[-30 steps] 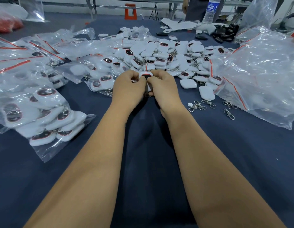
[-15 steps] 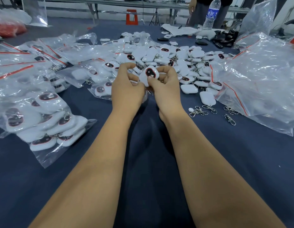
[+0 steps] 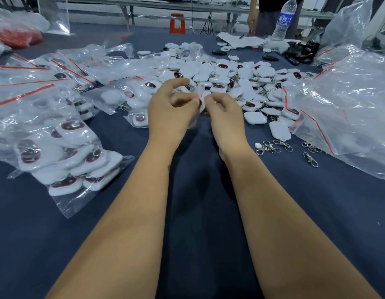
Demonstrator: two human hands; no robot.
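Keyfob (image 3: 201,101) held edge-on, long axis approx vertical, blurry.

White key fobs (image 3: 231,79) with dark red-rimmed faces, clear bags (image 3: 349,100) with red strips, a navy tablecloth (image 3: 198,212).

The person's left hand (image 3: 170,111) and right hand (image 3: 223,119), both bare, on bare forearms (image 3: 142,212) entering from the frame's lower edge.
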